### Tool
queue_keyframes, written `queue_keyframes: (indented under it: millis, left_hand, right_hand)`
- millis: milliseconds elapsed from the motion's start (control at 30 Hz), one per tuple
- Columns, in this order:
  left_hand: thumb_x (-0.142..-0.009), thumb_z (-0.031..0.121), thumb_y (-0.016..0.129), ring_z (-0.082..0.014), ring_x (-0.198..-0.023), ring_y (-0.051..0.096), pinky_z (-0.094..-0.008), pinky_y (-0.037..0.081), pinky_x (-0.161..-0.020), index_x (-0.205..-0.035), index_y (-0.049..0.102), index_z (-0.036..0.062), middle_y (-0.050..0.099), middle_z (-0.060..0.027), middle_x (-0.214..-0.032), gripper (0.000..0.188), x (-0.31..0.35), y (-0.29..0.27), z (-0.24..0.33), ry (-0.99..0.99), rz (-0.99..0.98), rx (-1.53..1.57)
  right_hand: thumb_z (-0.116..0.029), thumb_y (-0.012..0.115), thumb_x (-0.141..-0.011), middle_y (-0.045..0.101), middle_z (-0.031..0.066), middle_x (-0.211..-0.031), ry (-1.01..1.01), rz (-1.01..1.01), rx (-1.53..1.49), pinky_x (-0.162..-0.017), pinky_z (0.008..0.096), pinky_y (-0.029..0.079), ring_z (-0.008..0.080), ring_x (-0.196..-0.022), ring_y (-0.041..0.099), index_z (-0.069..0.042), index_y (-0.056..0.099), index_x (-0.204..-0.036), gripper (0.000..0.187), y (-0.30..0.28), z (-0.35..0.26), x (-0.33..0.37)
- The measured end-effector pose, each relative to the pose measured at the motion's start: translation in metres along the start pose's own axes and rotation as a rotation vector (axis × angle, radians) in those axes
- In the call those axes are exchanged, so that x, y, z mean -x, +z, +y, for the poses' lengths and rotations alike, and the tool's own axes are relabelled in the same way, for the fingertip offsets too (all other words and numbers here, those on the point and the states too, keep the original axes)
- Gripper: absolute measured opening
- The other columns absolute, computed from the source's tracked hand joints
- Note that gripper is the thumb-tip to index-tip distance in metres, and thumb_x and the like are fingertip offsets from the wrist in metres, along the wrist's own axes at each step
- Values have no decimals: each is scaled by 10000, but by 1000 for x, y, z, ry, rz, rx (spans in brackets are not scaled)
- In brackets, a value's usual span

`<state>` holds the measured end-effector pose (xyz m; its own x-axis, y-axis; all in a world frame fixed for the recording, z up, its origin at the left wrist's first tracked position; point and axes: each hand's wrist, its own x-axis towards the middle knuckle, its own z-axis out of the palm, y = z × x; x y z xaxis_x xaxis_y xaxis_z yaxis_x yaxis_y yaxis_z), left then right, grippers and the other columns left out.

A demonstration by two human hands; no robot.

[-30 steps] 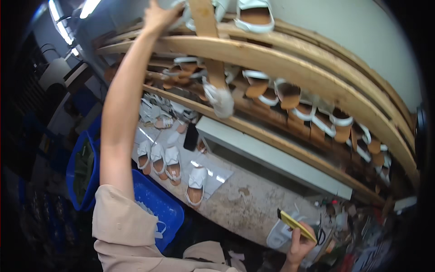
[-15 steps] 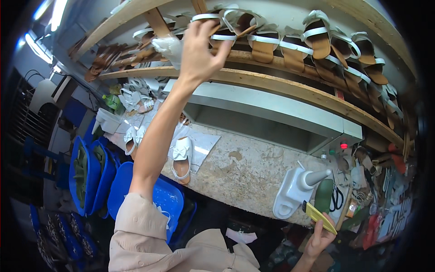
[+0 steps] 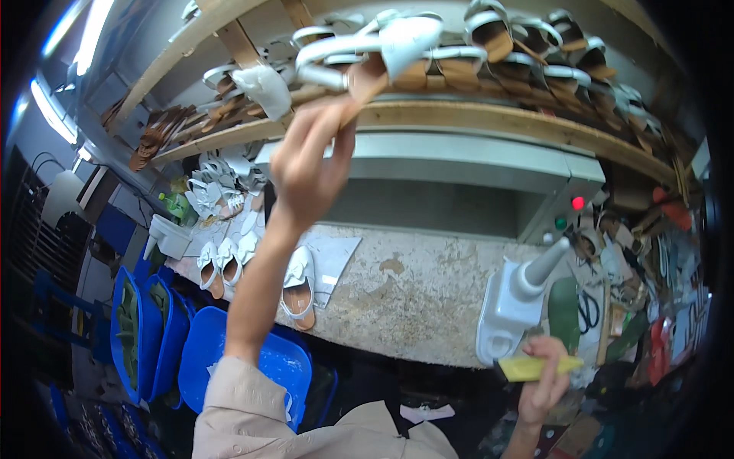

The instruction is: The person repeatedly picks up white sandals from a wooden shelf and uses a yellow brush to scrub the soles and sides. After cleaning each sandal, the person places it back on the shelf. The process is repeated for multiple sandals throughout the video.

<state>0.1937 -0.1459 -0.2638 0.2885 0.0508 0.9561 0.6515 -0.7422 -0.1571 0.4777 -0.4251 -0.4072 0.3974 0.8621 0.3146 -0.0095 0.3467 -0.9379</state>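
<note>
Raised in front of the upper shelf, my left hand [image 3: 312,157] pinches a white-strapped sandal [image 3: 409,46] by one end of its tan sole. Motion smears the sandal and the fingers. My right hand [image 3: 544,375], low at the right, is closed around a yellow-handled brush [image 3: 527,369] with a dark tip. Just beyond that hand, a white plastic pot with a conical spout [image 3: 511,302] stands on the worn bench [image 3: 405,294]. A white sandal with a bow [image 3: 300,283] lies on the bench beyond my left forearm, near more white sandals [image 3: 222,264].
Wooden shelf rails [image 3: 474,122] carry rows of white sandals above a grey metal box with an opening [image 3: 428,164]. Blue bins [image 3: 199,344] stand below the bench at the left. Black-handled scissors [image 3: 587,312] and cluttered tools lie at the right.
My left hand has closed on a sandal from the shelf and brought it down and toward me. My right hand has turned the brush nearly level. The view has shifted slightly.
</note>
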Motion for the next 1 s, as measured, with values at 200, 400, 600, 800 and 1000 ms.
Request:
queue_keyframes:
  millis: [200, 400, 600, 800, 1000]
  left_hand:
    - [-731, 21, 768, -243, -709, 703, -309, 566, -567, -1036, 691, -9, 698, -165, -916, 316, 146, -107, 132, -49, -227, 439]
    - [-701, 54, 770, -284, -869, 683, -336, 564, -726, -1036, 697, -12, 656, -185, -1064, 349, 195, -142, 175, -406, -556, 752]
    - [-943, 725, 213, -253, -1178, 551, -402, 479, -945, -1444, 355, 33, 475, -163, -1388, 866, 252, -184, 193, -2075, -636, 1971]
    - [-923, 613, 486, -308, -1300, 486, -460, 421, -1081, -1502, 260, 56, 448, -172, -1434, 835, 268, -157, 218, -2111, -633, 1895]
    - [-863, 446, 683, -305, -1191, 572, -420, 481, -1005, -1473, 268, 42, 514, -154, -1300, 841, 274, -132, 223, -2081, -507, 2144]
  right_hand:
    - [-468, 604, -940, 538, 65, -1129, 298, -232, -608, -867, 287, 415, 130, -960, 511, 33, 406, -1369, 689, 74, 33, -12]
    - [-399, 813, -748, 537, 105, -1284, 172, -147, -228, -985, 362, 445, 226, -1170, 547, 35, 403, -1365, 859, 78, 25, 16]
    - [-173, 752, -791, 613, 136, -1246, -786, -669, 702, -672, 276, 468, 147, -733, 557, -184, 607, -1276, 506, 83, 19, 45]
    - [-162, 623, -886, 563, 12, -1251, -866, -961, 921, -624, 245, 364, 104, -708, 441, -393, 574, -1330, 503, 91, 42, 90]
    - [-156, 672, -847, 517, 100, -1140, -277, -848, 773, -625, 301, 491, 210, -849, 581, -124, 633, -1251, 407, 35, 27, 76]
